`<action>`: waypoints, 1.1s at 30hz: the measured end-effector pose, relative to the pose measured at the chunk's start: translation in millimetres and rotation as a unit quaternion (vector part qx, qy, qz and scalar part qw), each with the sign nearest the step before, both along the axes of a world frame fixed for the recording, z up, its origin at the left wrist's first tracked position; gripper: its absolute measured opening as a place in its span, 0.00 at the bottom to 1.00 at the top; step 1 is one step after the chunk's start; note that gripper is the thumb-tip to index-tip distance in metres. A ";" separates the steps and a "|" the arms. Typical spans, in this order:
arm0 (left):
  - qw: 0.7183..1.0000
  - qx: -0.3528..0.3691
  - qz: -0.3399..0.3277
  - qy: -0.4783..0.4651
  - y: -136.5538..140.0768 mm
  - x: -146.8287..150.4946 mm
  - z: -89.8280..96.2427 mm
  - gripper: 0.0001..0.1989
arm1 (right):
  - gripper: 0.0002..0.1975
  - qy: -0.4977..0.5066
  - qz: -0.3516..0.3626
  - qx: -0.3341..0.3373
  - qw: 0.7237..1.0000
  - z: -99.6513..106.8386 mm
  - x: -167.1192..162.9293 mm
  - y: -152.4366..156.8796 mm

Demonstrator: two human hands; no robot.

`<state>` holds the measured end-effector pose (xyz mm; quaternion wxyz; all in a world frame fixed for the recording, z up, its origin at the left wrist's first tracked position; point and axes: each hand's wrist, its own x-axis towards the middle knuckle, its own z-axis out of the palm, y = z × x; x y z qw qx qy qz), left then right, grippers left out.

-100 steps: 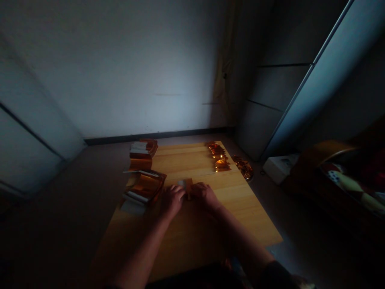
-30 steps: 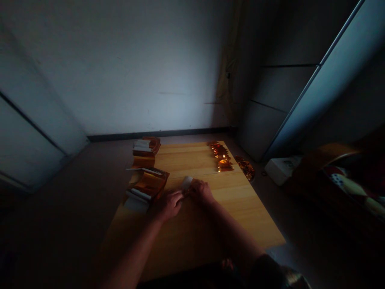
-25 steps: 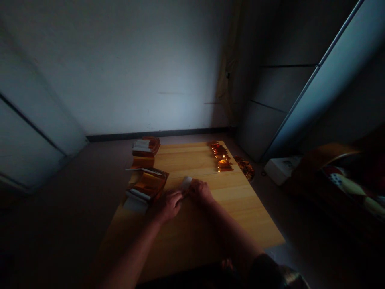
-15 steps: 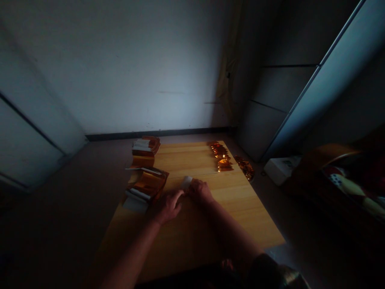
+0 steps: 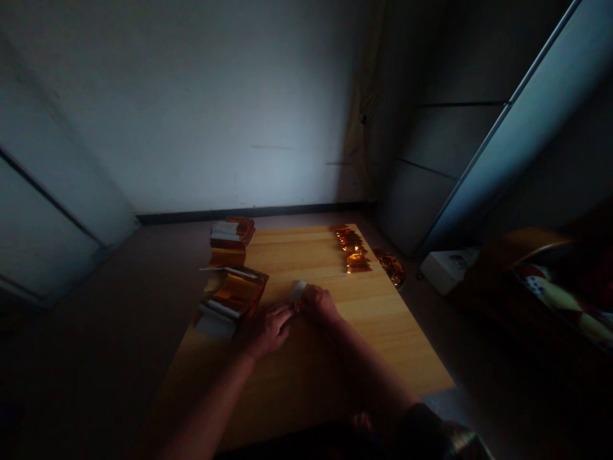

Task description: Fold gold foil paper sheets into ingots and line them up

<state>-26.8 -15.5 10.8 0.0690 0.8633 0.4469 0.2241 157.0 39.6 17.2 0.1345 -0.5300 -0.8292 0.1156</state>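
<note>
Over the middle of the wooden table, a small pale sheet of paper shows just beyond my fingertips. My left hand comes in from the lower left, its curled fingers pressed together at the near end of the paper. Against the paper's right side, my right hand is closed with bent fingers, and the two hands meet at their fingertips. The part of the sheet beneath the fingers is hidden. To the left of my left hand lies a stack of copper-coloured foil sheets with whitish backs.
More foil sheets lie at the table's back left. A row of shiny folded foil pieces runs along the back right. Beyond the right edge sits a heap of foil, near a white box. The wooden table stands before a wall.
My left fingers have lowered and drawn in toward the paper, where the index finger was stretched out before. My right hand has barely shifted, and the foil stacks lie as before.
</note>
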 end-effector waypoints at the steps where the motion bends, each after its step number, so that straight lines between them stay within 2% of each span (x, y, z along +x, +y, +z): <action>1: 1.000 0.003 0.000 0.002 -0.2 -0.3 -0.7 0.24 | 0.08 0.000 0.000 0.000 1.000 -0.2 0.1 0.1; 11: 1.000 0.010 0.010 0.023 -2.5 4.5 3.8 0.20 | 0.04 0.064 -0.013 0.004 0.998 -4.6 0.5 -1.1; 20: 1.000 0.002 0.010 0.003 -1.4 5.0 0.7 0.18 | 0.07 0.143 0.020 -0.010 0.989 -9.7 6.8 4.7; 24: 1.000 0.002 0.017 0.007 -1.6 5.1 2.0 0.18 | 0.07 0.144 0.012 -0.016 0.989 -11.4 7.0 6.4; 28: 1.000 0.010 0.015 0.009 -1.9 5.1 1.9 0.19 | 0.03 0.127 0.002 0.004 0.992 -8.4 3.9 1.8; 33: 1.000 0.003 0.022 0.007 -2.3 5.0 1.2 0.18 | 0.05 0.119 -0.018 0.015 0.993 -5.6 1.1 -2.6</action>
